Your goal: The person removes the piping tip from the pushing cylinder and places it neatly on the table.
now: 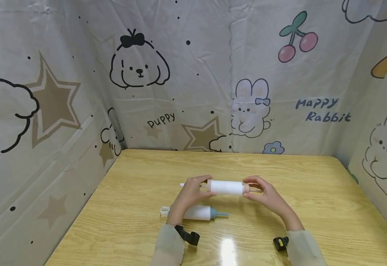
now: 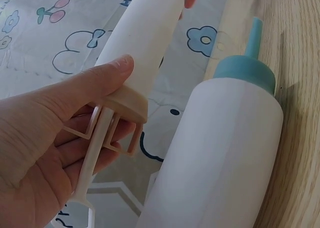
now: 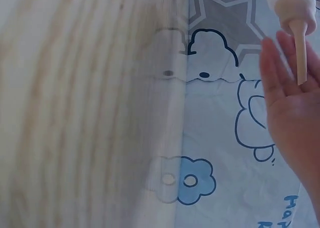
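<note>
A white plunger-type syringe with beige end pieces (image 1: 226, 187) is held level above the table between both hands. My left hand (image 1: 191, 193) grips its beige flanged end. In the left wrist view, the thumb lies along the white barrel (image 2: 145, 43), and the thin plunger rod (image 2: 96, 143) with its ring end passes by the palm. At the other end, my right hand (image 1: 269, 195) pinches the beige cap, whose narrow nozzle (image 3: 299, 50) points toward the palm. A second white syringe with a teal cap and nozzle (image 1: 198, 213) lies on the table, partly behind the left wrist.
The wood-grain table (image 1: 140, 177) has a printed curtain (image 1: 193, 92) of puppies, rabbits and stars along its back and sides. Black wrist straps with mounts (image 1: 189, 236) sit on both forearms.
</note>
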A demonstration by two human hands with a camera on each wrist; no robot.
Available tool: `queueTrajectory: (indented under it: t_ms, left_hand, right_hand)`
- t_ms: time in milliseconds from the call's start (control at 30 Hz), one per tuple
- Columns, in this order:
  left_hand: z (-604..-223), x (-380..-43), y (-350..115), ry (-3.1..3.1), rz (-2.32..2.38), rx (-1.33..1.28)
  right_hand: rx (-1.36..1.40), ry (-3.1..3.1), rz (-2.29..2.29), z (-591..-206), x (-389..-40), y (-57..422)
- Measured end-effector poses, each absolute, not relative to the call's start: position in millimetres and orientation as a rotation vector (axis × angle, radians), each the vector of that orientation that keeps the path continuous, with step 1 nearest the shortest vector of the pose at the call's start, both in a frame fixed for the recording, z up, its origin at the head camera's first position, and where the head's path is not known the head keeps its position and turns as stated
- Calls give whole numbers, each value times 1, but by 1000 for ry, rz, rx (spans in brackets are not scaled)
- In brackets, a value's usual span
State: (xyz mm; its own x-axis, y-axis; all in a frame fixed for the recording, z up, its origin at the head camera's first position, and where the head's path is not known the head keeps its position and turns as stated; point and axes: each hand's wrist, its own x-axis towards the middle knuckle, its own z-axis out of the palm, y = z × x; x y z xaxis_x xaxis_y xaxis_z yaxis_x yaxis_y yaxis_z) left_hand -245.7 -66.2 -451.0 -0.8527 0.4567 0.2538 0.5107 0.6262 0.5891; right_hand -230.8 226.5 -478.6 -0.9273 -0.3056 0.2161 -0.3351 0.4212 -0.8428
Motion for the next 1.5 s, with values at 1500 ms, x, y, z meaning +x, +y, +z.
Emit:
queueTrajectory:
  t_ms: [1500]
  left_hand:
    - [-450, -244, -74, -2801, -1066, -765]
  right_hand:
    - [577, -2604, 1530, -481, -232, 230]
